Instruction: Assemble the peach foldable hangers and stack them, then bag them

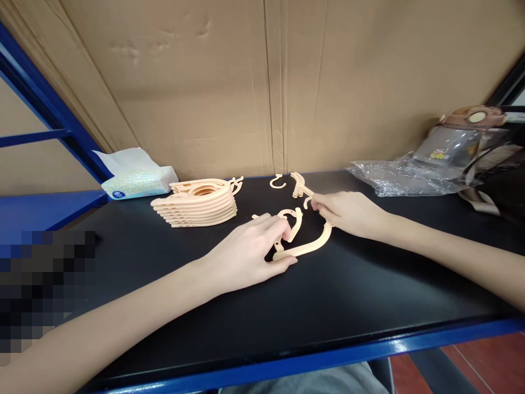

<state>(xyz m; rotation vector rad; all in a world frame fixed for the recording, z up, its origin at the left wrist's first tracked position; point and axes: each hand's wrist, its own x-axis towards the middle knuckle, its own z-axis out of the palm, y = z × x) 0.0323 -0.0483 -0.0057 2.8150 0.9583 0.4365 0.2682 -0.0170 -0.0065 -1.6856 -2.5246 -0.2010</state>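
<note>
My left hand [254, 249] is closed on one end of a cream plastic hanger part [314, 245], thumb below and fingers above. My right hand [348, 212] pinches the upper end of the same curved part, where a small hook shows beside the fingertips. Next to my left fingers lies another curved cream piece [296, 224], partly hidden by them. Beyond my hands are a loose cream hook [278, 183] and some short curved pieces [298, 183]. A neat stack of cream hanger parts [197, 208] sits to the left.
The black table [262, 323] has a blue front edge. A tissue pack [137, 180] is at the back left. Crumpled clear plastic [394, 178], a clear bottle with a brown lid [447, 142] and a dark bag [500, 180] are at the right. Cardboard stands behind.
</note>
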